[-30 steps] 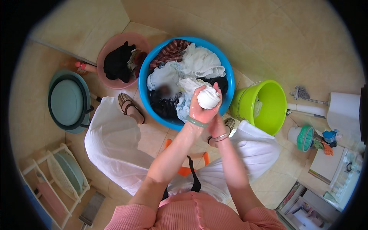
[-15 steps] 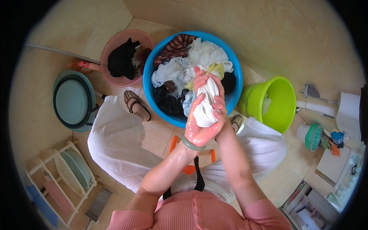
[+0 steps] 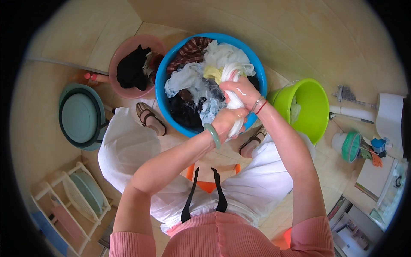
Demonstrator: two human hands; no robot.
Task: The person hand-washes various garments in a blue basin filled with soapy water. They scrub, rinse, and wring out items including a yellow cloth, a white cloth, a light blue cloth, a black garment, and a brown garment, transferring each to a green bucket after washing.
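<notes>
White cloth [image 3: 234, 101]: upper centre of the frame, a long, creased twist, loosely bunched at its top end!
Grip: left hand [image 3: 228, 122] clenched low, right hand [image 3: 242, 91] clamped above!
Blue tub [image 3: 160, 85]: upper centre, loaded with plaid, white, yellow and dark laundry [image 3: 184, 81].
Pink basin [image 3: 122, 91]: upper left, black clothing [image 3: 131, 66] heaped inside.
Green bucket [image 3: 314, 107]: right of centre, something whitish [image 3: 295, 110] within.

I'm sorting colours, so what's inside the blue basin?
In the blue basin: maroon plaid cloth, loose white cloth, yellow cloth, light-blue cloth, black cloth and water. The left hand, right hand and twisted white cloth cover part; anything underneath is hidden.
</notes>
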